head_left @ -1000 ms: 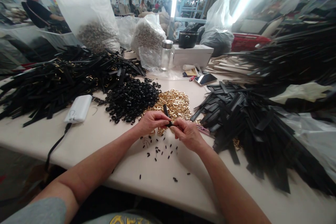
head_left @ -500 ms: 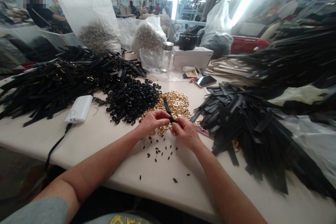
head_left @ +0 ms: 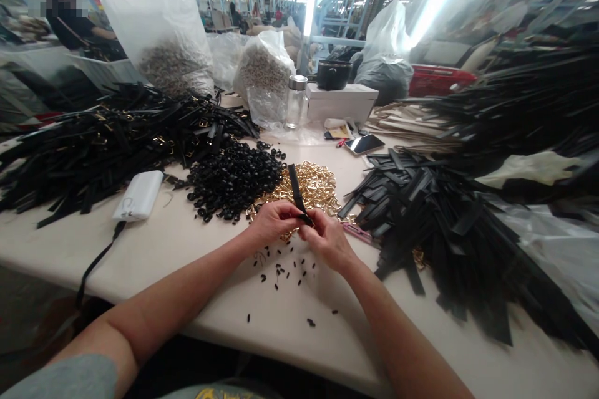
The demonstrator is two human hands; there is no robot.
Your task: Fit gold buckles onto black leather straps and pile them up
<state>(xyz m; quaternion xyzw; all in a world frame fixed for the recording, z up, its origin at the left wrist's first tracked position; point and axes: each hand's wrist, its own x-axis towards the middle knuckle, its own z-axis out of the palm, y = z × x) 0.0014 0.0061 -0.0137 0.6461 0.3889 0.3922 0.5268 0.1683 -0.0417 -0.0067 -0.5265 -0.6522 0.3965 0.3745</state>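
Black strap (head_left: pixel 294 182) is being held above the worktop (head_left: pixel 201 287), midway between its left and right edges, with the free end pointing toward the far edge and the lower end bending between the fingertips. The left hand (head_left: pixel 272 223) is pinching the strap between thumb and fingers; the right hand (head_left: pixel 326 238) is grasping the same bent end from the opposite side, with the fingertips of both hands nearly meeting. The fingers are partly hiding the bend. A heap of gold-coloured metal parts (head_left: pixel 321 184) is lying directly beyond the hands, behind the strap's free end. A heap of black loops (head_left: pixel 234 181) is adjoining it on the side toward the worktop's left edge. Small black pieces (head_left: pixel 311 322) are lying scattered between the hands and the near edge. Toward the right edge, a pink tool (head_left: pixel 358 232) is lying near the right hand, beside a pile of black strips (head_left: pixel 444 224). Toward the left edge, a white device (head_left: pixel 139 195) is resting, its black cable (head_left: pixel 96 265) running over the near edge; a pile of buckled straps (head_left: pixel 116 131) is spreading behind it. Toward the far edge, a phone (head_left: pixel 364 144) is lying flat, a clear bottle (head_left: pixel 296 106) is standing upright beside a white box (head_left: pixel 341 104), and a black pot (head_left: pixel 334 76) is resting on the box.
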